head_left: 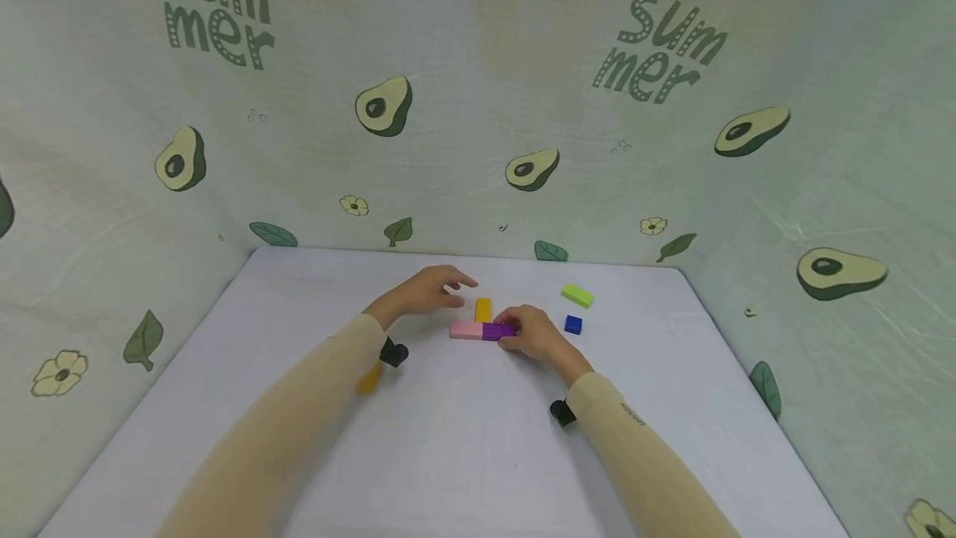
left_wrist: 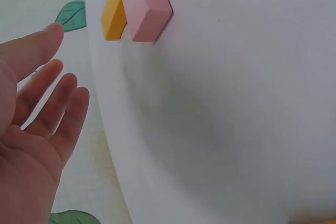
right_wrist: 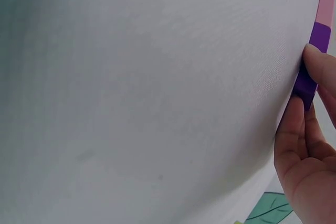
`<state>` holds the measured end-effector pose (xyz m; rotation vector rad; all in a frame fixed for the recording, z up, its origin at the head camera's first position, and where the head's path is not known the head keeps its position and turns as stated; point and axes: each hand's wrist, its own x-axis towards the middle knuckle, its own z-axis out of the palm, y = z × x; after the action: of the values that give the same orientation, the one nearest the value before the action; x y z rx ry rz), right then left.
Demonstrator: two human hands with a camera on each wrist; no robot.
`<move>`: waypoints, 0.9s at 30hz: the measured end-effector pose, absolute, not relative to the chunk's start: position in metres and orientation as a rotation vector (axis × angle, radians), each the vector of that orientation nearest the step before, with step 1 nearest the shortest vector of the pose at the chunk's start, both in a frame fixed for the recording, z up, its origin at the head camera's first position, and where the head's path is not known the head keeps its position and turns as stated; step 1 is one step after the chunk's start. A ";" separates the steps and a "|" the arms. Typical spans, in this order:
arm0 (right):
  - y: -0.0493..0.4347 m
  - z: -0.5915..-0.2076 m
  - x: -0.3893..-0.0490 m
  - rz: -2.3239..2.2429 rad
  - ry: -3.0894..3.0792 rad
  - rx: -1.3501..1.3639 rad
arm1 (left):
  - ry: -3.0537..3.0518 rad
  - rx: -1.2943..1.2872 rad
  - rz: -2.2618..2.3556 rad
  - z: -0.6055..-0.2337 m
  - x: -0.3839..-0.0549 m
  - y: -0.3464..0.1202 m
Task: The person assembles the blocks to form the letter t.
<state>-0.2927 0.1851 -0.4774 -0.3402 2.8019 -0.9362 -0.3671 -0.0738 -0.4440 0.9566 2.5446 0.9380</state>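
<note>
My right hand (head_left: 532,332) pinches a purple block (head_left: 493,331) between thumb and fingers. That block lies end to end with a pink block (head_left: 466,330) on the white table; in the right wrist view the purple block (right_wrist: 319,38) meets the pink one (right_wrist: 325,3). Behind the pair stands a yellow block (head_left: 483,310), its near end close to them. My left hand (head_left: 426,291) hovers to the left of the yellow block, fingers loosely bent and holding nothing. In the left wrist view the left hand (left_wrist: 39,108) is apart from the pink block (left_wrist: 147,6).
To the right lie a lime green block (head_left: 577,295) and a small blue block (head_left: 573,325). An orange-yellow block (head_left: 369,379) is partly hidden beside the left forearm. Fabric with avocado prints (head_left: 463,189) walls the white table (head_left: 448,455) at back and sides.
</note>
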 end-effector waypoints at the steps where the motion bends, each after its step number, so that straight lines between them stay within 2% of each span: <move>1: 0.185 -0.477 -0.292 -0.941 2.799 -0.341 | 2.544 0.956 0.942 -0.442 -0.366 -0.078; 17: 0.186 -0.476 -0.289 -0.956 2.795 -0.367 | 2.676 0.890 0.878 -0.434 -0.328 -0.125; 27: 0.185 -0.475 -0.287 -0.965 2.794 -0.336 | 2.743 0.876 0.849 -0.442 -0.299 -0.150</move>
<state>-0.2874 0.1851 -0.4746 -0.3356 2.7942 -0.9652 -0.2989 -0.1499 -0.4416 0.8755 2.7433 0.8491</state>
